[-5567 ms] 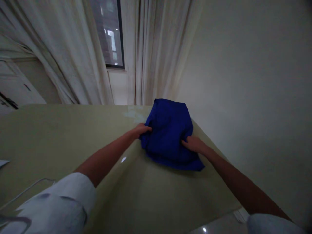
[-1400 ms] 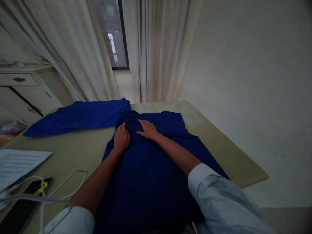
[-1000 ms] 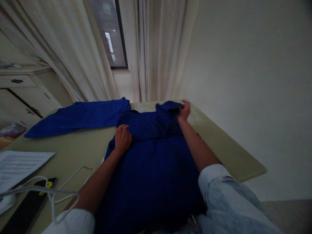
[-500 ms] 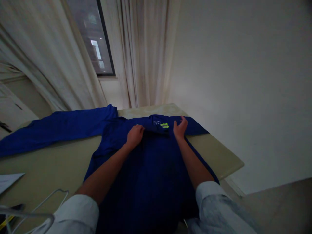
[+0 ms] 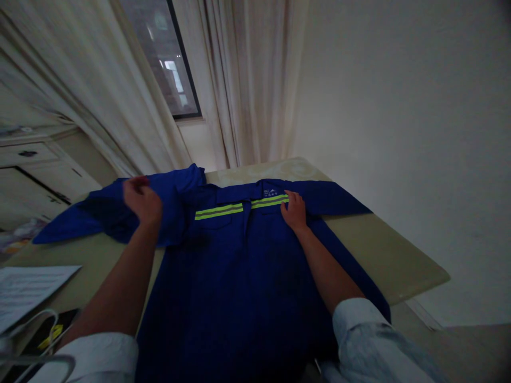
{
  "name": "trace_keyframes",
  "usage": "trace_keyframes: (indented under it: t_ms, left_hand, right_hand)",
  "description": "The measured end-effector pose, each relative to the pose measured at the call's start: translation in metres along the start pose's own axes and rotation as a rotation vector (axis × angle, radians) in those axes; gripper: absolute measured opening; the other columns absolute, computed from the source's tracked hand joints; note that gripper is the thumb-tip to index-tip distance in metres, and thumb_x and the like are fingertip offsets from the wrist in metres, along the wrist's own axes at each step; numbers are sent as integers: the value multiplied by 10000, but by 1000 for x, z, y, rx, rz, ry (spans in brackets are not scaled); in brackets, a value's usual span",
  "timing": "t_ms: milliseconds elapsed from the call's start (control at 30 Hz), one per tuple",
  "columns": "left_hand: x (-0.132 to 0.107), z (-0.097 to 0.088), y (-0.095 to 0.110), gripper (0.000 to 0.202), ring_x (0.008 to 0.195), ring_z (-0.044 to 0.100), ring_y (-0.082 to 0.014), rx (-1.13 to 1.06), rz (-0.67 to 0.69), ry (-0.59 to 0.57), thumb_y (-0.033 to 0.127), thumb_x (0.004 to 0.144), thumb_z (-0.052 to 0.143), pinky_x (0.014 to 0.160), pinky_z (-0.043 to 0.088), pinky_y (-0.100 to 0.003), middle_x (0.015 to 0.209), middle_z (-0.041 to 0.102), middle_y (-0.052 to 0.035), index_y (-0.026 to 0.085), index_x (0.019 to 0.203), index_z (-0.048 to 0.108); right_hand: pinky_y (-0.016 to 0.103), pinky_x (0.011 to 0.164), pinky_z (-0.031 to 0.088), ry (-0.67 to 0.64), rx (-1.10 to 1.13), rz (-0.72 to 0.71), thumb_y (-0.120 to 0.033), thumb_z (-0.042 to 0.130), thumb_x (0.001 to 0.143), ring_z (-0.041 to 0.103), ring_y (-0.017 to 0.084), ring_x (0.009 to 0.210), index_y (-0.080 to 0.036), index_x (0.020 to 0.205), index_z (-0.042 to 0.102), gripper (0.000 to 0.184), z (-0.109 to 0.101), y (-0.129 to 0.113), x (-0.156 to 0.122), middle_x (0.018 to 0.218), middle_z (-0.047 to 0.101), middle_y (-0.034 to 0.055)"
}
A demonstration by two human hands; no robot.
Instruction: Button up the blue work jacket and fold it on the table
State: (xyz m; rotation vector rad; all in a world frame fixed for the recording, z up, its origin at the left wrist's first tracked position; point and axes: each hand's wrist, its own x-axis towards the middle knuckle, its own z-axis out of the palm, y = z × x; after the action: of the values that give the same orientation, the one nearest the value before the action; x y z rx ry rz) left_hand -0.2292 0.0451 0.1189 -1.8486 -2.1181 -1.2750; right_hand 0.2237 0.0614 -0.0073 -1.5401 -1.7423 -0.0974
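Observation:
A blue work jacket (image 5: 239, 266) with yellow-green reflective stripes lies spread on the pale table (image 5: 383, 255), collar toward the window. My right hand (image 5: 294, 210) rests flat on the jacket's chest just under the right stripe, fingers stretched out. My left hand (image 5: 141, 199) is lifted over the jacket's left sleeve (image 5: 99, 213) and looks closed on a fold of it; the hand is blurred. The right sleeve (image 5: 339, 197) lies out toward the table's right edge.
A sheet of paper (image 5: 27, 287), a white cable (image 5: 24, 330) and a dark phone (image 5: 43, 340) lie at the table's near left. Curtains (image 5: 255, 85) and a dark window (image 5: 167, 58) stand behind the table, a white cabinet (image 5: 35, 165) at the left, a bare wall on the right.
The folded jacket has been opened and spread out. In the last half second its chest stripes came into sight, my left hand went left to the sleeve, and my right hand settled flat on the chest.

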Motion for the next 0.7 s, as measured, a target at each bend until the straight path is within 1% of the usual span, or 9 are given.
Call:
trace_keyframes:
  t_ms: [100, 167, 233, 300, 400, 500, 567, 633, 700]
  left_hand:
    - [-24, 68, 34, 268, 957, 700, -246, 43, 24, -159, 245, 933, 572, 914, 562, -376, 1039, 744, -85, 142, 1151, 688]
    - [-41, 107, 50, 376, 1137, 663, -299, 180, 165, -366, 277, 892, 646, 994, 539, -408, 1262, 706, -141, 151, 1244, 686]
    - [-51, 134, 55, 416, 1290, 577, -355, 305, 273, -468, 283, 897, 641, 1047, 505, -475, 1435, 613, -175, 169, 1295, 678]
    - [-49, 148, 52, 294, 1336, 538, -384, 323, 296, -475, 257, 901, 624, 1064, 479, -522, 1425, 612, -186, 190, 1167, 732]
    - [-18, 160, 46, 161, 1242, 611, -402, 238, 220, -445, 221, 910, 595, 1046, 472, -564, 1184, 702, -208, 184, 975, 738]
    - [26, 174, 49, 311, 1098, 692, -376, 85, 2, -308, 259, 969, 533, 954, 531, -559, 1061, 721, -185, 176, 1242, 655]
    - [44, 186, 56, 509, 1122, 700, -323, -111, -83, -207, 268, 989, 520, 944, 559, -500, 1171, 703, -176, 190, 1488, 464]
    - [47, 195, 63, 680, 1223, 665, -280, -298, 5, -170, 254, 959, 565, 973, 563, -437, 1348, 633, -186, 208, 1589, 314]
    - [36, 201, 67, 694, 1284, 626, -268, -348, 126, -191, 253, 931, 589, 1000, 554, -411, 1436, 578, -194, 189, 1574, 338]
  right_hand:
    - [464, 1033, 470, -38, 2, -19, -209, 510, 934, 585, 330, 1185, -120, 1351, 588, 433, -2, 2, -2, 1299, 642, 199]
    - [456, 1041, 472, -72, 2, -46, -207, 508, 941, 589, 323, 1186, -129, 1357, 588, 431, -4, 2, -4, 1287, 652, 187]
    - [450, 1045, 475, -101, 3, -65, -204, 506, 947, 590, 316, 1194, -139, 1366, 586, 432, -5, 2, -6, 1282, 660, 177]
    - [447, 1049, 478, -123, 6, -69, -206, 503, 958, 593, 308, 1199, -146, 1380, 580, 433, -5, -1, -8, 1285, 664, 171]
    - [441, 1050, 484, -151, 10, -60, -202, 503, 968, 601, 298, 1201, -150, 1398, 575, 439, -3, -4, -9, 1295, 665, 166]
    - [439, 1049, 490, -171, 24, -57, -195, 502, 971, 608, 288, 1199, -168, 1411, 571, 446, -2, -6, -8, 1297, 669, 152]
    - [439, 1055, 490, -181, 37, -55, -197, 502, 973, 610, 284, 1202, -172, 1412, 571, 446, -2, -6, -8, 1292, 671, 149]
    - [440, 1062, 488, -188, 46, -48, -198, 502, 973, 612, 280, 1199, -165, 1411, 573, 445, -2, -6, -8, 1290, 670, 153]
    - [441, 1063, 490, -192, 55, -41, -194, 501, 971, 614, 277, 1193, -167, 1411, 572, 446, -2, -6, -8, 1293, 667, 155]
